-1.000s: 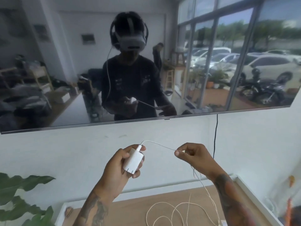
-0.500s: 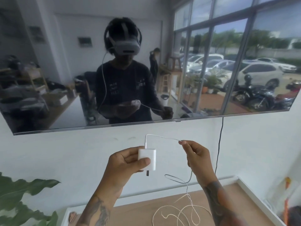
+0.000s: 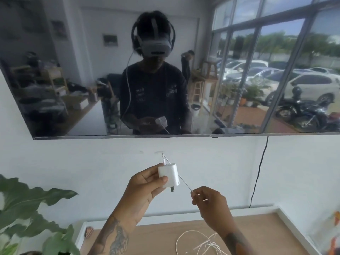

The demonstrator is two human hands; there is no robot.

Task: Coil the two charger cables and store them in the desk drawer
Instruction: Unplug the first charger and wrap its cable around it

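Observation:
My left hand holds a white charger plug upright in front of the wall, prongs pointing down. Its thin white cable leaves the top of the plug, bends down behind it and runs taut to my right hand, which pinches it low and to the right of the plug. The rest of the white cable lies in loose loops on the wooden desk below my hands. No drawer is in view.
A large dark wall screen hangs above, reflecting a person in a headset. A black cord drops down the wall on the right. A green leafy plant stands at the lower left. A small object lies at the desk's left edge.
My left hand turned the plug upright and lifted it. My right hand moved from level with the plug down and under it, drawing the cable around the plug's side.

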